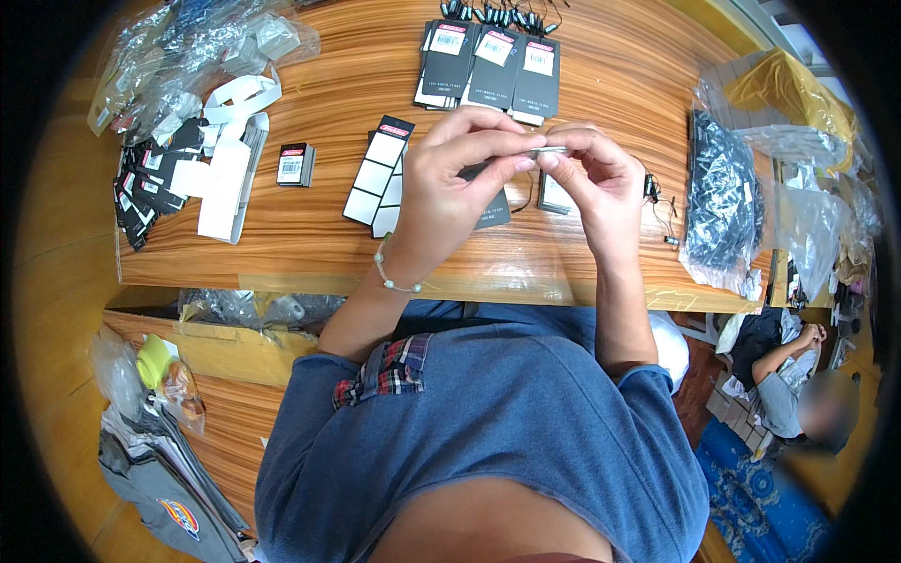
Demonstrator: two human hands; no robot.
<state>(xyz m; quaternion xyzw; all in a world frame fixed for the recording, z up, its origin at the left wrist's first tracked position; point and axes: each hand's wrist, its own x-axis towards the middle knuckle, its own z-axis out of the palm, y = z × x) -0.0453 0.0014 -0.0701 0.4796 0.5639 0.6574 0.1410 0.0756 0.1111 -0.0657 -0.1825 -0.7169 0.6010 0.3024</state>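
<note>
Basically, both hands were up above the worktop (347,70), fingertips nearly together, pinching one thin, pale piece (549,150) between them. The left hand (450,174) had thumb and fingers closed on its left end, and the right hand (605,183) gripped it the same way from the other side; can't tell exactly what it was, too small. Right under them lay a dark card (492,214), partly hidden, plus a small card stack (556,195) just below the right hand. Beyond the hands sat three piles of dark hang tags (488,75) with black cords (502,14) at their far ends. Just left of the left hand was a strip of white labels (374,176), and further left a little black-and-white stack (295,166). Well off to the right of the right hand sat a clear bag of black stuff (723,202).
</note>
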